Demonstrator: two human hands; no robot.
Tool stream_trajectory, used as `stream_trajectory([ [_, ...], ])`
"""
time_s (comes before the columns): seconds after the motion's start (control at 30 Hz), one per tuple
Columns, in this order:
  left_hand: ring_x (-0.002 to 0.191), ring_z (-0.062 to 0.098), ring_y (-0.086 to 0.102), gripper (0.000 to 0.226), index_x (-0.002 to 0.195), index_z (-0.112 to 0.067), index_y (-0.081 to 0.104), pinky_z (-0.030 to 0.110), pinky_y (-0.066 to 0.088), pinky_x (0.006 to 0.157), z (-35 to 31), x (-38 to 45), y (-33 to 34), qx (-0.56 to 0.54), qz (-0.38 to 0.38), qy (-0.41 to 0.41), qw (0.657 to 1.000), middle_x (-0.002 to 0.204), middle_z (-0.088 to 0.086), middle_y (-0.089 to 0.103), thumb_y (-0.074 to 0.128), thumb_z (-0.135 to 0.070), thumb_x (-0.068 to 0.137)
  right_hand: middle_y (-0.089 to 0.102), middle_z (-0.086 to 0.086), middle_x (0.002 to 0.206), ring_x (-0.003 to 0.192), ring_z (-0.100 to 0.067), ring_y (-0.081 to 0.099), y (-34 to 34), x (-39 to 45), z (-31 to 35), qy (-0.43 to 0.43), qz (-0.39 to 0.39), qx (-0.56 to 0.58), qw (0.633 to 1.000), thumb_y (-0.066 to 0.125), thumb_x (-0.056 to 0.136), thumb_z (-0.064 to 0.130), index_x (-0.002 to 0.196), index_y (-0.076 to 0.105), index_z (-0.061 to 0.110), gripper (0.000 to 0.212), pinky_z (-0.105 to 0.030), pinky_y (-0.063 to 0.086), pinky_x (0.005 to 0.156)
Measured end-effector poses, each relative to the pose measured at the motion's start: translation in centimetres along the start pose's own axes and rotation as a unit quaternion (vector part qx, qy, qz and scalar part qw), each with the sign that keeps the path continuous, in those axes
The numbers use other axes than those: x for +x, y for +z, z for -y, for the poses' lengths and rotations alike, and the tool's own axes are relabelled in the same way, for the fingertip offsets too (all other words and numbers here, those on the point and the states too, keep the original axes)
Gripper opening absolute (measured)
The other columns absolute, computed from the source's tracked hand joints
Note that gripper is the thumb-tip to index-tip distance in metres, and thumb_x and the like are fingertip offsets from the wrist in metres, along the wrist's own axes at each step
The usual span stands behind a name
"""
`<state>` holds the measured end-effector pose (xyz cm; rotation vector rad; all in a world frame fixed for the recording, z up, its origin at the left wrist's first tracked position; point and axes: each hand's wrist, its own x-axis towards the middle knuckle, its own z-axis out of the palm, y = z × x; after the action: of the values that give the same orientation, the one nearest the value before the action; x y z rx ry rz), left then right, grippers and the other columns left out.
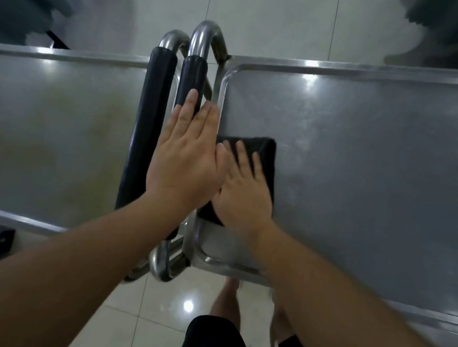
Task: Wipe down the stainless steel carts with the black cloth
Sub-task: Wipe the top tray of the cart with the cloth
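Two stainless steel carts stand end to end, the left cart (pixel 45 127) and the right cart (pixel 362 172), their handles meeting in the middle. A folded black cloth (pixel 264 154) lies on the right cart's top near its left rim. My right hand (pixel 244 191) presses flat on the cloth with straight, spread fingers. My left hand (pixel 186 158) lies flat with straight fingers on the right cart's black-padded handle (pixel 191 77), beside the right hand. Part of the cloth is hidden under my right hand.
The left cart's padded handle (pixel 148 126) runs parallel just left of my left hand. Glossy tiled floor (pixel 152 319) shows below, with my legs and black shorts (pixel 214 342). Blurred dark shapes fill the top corners.
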<state>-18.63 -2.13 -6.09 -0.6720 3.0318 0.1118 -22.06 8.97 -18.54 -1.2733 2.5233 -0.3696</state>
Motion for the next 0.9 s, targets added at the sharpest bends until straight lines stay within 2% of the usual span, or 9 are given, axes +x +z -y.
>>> stream_trajectory([
  [0.17, 0.163, 0.017, -0.001, 0.064, 0.164, -0.006, 0.029, 0.036, -0.004, 0.131, -0.2, 0.1, -0.2, 0.003, -0.008, -0.004, 1.0, 0.173, 0.009, 0.025, 0.026, -0.038, 0.109, 0.01, -0.005, 0.174, 0.16, -0.025, -0.005, 2.5, -7.3, 2.2, -0.072, 0.019, -0.004, 0.997, 0.032, 0.106, 0.05, 0.165, 0.017, 0.015, 0.07, -0.053, 0.009, 0.127],
  [0.3, 0.163, 0.016, 0.002, 0.065, 0.164, -0.007, 0.031, 0.034, -0.004, 0.13, -0.3, 0.1, -0.1, 0.004, -0.017, -0.005, 1.0, 0.173, 0.008, 0.026, 0.024, -0.04, 0.108, 0.007, -0.002, 0.174, 0.16, -0.022, -0.004, 2.6, -11.2, 0.0, -0.1, 0.021, -0.017, 0.995, 0.033, 0.105, 0.051, 0.165, 0.018, 0.018, 0.071, -0.051, 0.007, 0.128],
  [0.4, 0.163, 0.015, 0.003, 0.064, 0.163, -0.009, 0.033, 0.032, -0.004, 0.129, -0.3, 0.1, -0.1, -0.007, -0.022, -0.013, 1.0, 0.172, 0.006, 0.029, 0.025, -0.039, 0.107, 0.009, 0.0, 0.174, 0.16, -0.021, -0.001, 1.9, -13.5, -2.9, -0.083, 0.02, -0.023, 0.996, 0.035, 0.103, 0.054, 0.165, 0.019, 0.021, 0.072, -0.05, 0.01, 0.128],
  [0.57, 0.163, 0.016, 0.003, 0.065, 0.163, -0.008, 0.034, 0.034, -0.002, 0.131, -0.2, 0.2, 0.0, -0.009, -0.016, -0.009, 1.0, 0.171, 0.008, 0.031, 0.025, -0.039, 0.106, 0.007, 0.006, 0.174, 0.16, -0.018, 0.005, -0.6, -19.2, -12.3, 0.007, 0.002, -0.073, 0.997, 0.043, 0.096, 0.059, 0.166, 0.015, 0.027, 0.082, -0.048, 0.009, 0.129],
  [0.7, 0.163, 0.018, 0.002, 0.066, 0.163, -0.007, 0.033, 0.038, -0.001, 0.132, -0.1, 0.1, 0.0, -0.009, -0.015, -0.004, 1.0, 0.171, 0.008, 0.031, 0.023, -0.039, 0.105, 0.004, 0.005, 0.174, 0.16, -0.021, 0.003, -2.6, -23.6, -17.9, 0.131, 0.013, -0.097, 0.987, 0.026, 0.101, 0.063, 0.166, 0.009, 0.027, 0.077, -0.051, 0.012, 0.128],
  [0.8, 0.163, 0.018, 0.002, 0.065, 0.163, -0.009, 0.032, 0.039, 0.0, 0.132, -0.2, 0.1, -0.2, -0.02, -0.019, -0.001, 1.0, 0.171, 0.007, 0.031, 0.023, -0.039, 0.106, 0.006, 0.0, 0.174, 0.16, -0.023, 0.0, -2.2, -22.6, -16.1, 0.205, 0.008, -0.094, 0.974, 0.017, 0.103, 0.064, 0.167, 0.008, 0.025, 0.075, -0.053, 0.009, 0.128],
  [0.9, 0.163, 0.02, 0.002, 0.066, 0.164, -0.011, 0.031, 0.043, 0.003, 0.133, -0.3, 0.0, -0.2, -0.014, -0.016, 0.006, 1.0, 0.171, 0.007, 0.032, 0.023, -0.04, 0.106, 0.005, -0.003, 0.174, 0.16, -0.026, -0.002, -1.2, -18.6, -11.0, 0.288, -0.03, -0.056, 0.956, 0.021, 0.105, 0.059, 0.166, 0.008, 0.021, 0.074, -0.052, 0.002, 0.128],
])
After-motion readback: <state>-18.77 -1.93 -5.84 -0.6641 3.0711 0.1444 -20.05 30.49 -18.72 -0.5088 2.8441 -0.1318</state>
